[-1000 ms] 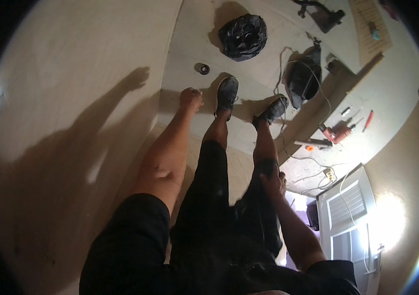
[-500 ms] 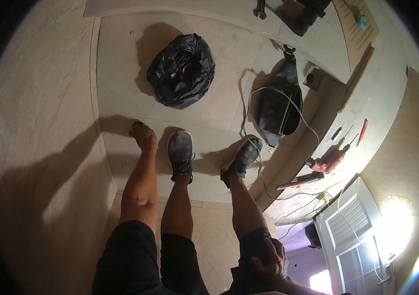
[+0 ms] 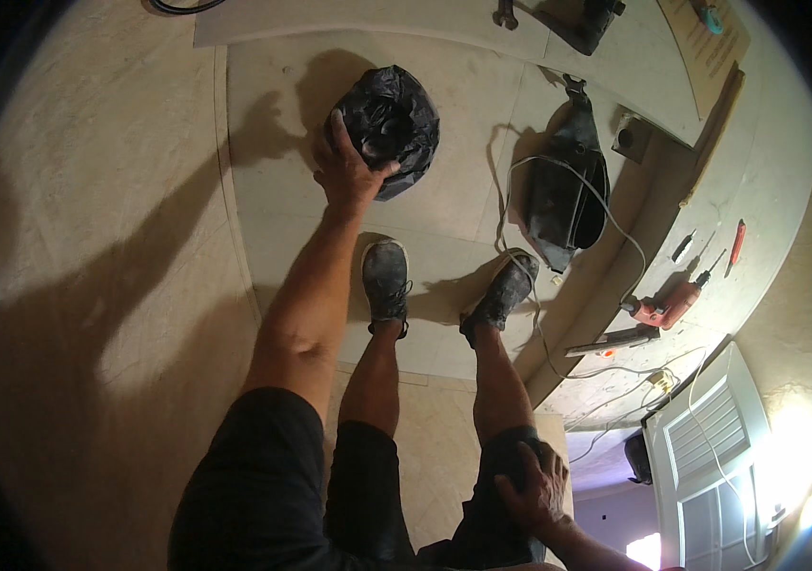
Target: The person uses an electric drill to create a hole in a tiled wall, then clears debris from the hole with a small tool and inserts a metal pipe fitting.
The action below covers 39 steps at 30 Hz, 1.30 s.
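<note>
My left hand (image 3: 345,171) reaches out to the near left edge of a crumpled black plastic bag (image 3: 410,122), its fingers and thumb spread. The hand overlaps the bag's rim; whether it presses on it I cannot tell. Inside the bag's round mouth it is dark, and the contents cannot be made out. On the thigh of my dark shorts, just above the knee, rests my right hand (image 3: 537,490), fingers apart and nothing in it.
A black waist bag (image 3: 558,205) lies right of my shoes, a grey cable looped over it. On the right ledge are a red power drill (image 3: 677,305), a red-handled tool (image 3: 737,243) and a square metal box (image 3: 630,138). A wrench (image 3: 505,13) lies at the far edge.
My left hand has moved forward and right, from beside my left shoe to the black plastic bag. The view has shifted slightly. My right hand stays on my leg.
</note>
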Each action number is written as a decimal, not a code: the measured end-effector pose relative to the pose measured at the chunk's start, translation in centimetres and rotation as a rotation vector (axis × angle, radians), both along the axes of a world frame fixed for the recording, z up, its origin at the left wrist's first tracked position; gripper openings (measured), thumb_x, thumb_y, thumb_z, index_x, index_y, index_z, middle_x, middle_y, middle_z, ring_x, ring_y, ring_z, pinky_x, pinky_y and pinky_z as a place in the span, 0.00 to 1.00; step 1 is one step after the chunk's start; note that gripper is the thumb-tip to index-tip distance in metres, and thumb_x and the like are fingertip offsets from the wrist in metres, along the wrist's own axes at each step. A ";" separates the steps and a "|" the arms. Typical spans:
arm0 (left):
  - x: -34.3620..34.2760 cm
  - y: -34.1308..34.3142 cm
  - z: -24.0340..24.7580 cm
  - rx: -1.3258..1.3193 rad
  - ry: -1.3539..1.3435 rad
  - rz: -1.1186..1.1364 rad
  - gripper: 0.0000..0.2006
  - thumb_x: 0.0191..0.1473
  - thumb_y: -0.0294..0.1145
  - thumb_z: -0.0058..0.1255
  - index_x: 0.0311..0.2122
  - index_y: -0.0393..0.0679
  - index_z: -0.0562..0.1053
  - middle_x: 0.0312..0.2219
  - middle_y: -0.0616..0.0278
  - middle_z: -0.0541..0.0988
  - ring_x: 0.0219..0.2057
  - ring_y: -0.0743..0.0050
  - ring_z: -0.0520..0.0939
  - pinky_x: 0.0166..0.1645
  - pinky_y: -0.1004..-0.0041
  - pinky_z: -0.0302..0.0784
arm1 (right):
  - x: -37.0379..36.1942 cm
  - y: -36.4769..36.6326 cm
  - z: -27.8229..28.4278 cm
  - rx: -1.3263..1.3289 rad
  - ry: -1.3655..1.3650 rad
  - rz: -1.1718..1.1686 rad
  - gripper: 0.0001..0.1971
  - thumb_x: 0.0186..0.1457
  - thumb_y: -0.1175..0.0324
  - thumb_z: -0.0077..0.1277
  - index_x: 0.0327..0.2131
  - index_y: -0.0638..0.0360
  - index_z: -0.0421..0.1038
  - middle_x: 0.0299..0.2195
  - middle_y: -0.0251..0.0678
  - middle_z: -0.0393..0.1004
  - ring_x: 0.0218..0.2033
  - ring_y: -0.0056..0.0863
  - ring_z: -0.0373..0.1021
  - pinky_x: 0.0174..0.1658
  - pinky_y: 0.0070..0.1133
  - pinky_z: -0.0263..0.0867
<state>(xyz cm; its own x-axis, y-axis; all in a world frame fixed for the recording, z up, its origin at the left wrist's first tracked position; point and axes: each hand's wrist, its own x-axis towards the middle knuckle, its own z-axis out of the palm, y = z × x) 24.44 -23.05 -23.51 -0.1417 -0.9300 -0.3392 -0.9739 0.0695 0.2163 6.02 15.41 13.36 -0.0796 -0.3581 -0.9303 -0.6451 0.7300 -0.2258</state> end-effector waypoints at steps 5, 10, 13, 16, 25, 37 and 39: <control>4.2 -4.4 -6.7 -0.067 0.129 -0.101 0.45 0.55 0.59 0.58 0.70 0.47 0.53 0.68 0.38 0.51 0.69 0.33 0.52 0.68 0.42 0.54 | 1.3 -11.4 -17.6 -0.126 -0.115 -0.260 0.32 0.57 0.63 0.54 0.62 0.62 0.57 0.55 0.60 0.66 0.57 0.58 0.63 0.56 0.45 0.61; 4.4 -9.2 -7.6 0.032 0.143 -0.020 0.22 0.60 0.41 0.55 0.56 0.41 0.73 0.58 0.42 0.70 0.59 0.42 0.72 0.63 0.58 0.67 | 6.2 -26.3 -37.7 -0.417 0.049 -0.691 0.35 0.60 0.58 0.55 0.64 0.64 0.53 0.62 0.58 0.59 0.62 0.53 0.62 0.62 0.40 0.61; 2.3 -9.6 -4.6 0.142 0.224 0.065 0.19 0.62 0.35 0.50 0.55 0.36 0.72 0.51 0.38 0.76 0.57 0.41 0.74 0.61 0.56 0.69 | 6.5 -32.3 -41.8 -0.292 0.332 -0.693 0.22 0.61 0.61 0.53 0.53 0.66 0.66 0.56 0.59 0.66 0.56 0.53 0.68 0.57 0.41 0.65; 3.9 -10.6 -1.1 0.415 0.327 0.137 0.24 0.67 0.40 0.44 0.62 0.35 0.66 0.59 0.39 0.70 0.61 0.40 0.71 0.64 0.55 0.66 | 7.0 -34.3 -41.4 -0.359 0.107 -0.898 0.14 0.61 0.65 0.51 0.44 0.67 0.70 0.45 0.60 0.75 0.48 0.56 0.73 0.51 0.42 0.68; 0.2 -14.6 13.1 0.245 0.576 0.452 0.18 0.68 0.37 0.40 0.52 0.32 0.67 0.47 0.42 0.75 0.49 0.51 0.78 0.56 0.62 0.69 | 0.0 -40.7 -28.1 -0.846 0.134 -0.900 0.11 0.61 0.68 0.48 0.36 0.69 0.71 0.35 0.60 0.76 0.40 0.59 0.73 0.45 0.41 0.67; -3.4 -12.5 24.6 -0.030 0.293 -0.169 0.17 0.61 0.40 0.54 0.31 0.34 0.78 0.29 0.42 0.82 0.34 0.43 0.83 0.41 0.53 0.76 | -7.3 -35.7 -26.7 -0.930 0.362 -0.618 0.22 0.55 0.64 0.54 0.49 0.68 0.69 0.44 0.62 0.73 0.47 0.63 0.69 0.52 0.47 0.65; 2.1 -4.3 23.9 0.154 0.237 -0.168 0.18 0.60 0.44 0.54 0.43 0.37 0.70 0.39 0.39 0.76 0.43 0.41 0.77 0.49 0.53 0.71 | -5.6 -27.4 -27.4 -0.674 0.238 -0.476 0.23 0.53 0.65 0.55 0.49 0.71 0.68 0.47 0.65 0.71 0.49 0.63 0.68 0.53 0.46 0.65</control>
<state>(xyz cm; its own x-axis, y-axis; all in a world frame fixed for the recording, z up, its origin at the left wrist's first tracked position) 26.53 -27.38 0.41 -0.3806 -0.8274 -0.4130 -0.8727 0.1737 0.4564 0.45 -12.02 -14.08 -0.5278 -0.7076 -0.4699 -0.3899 0.6933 -0.6061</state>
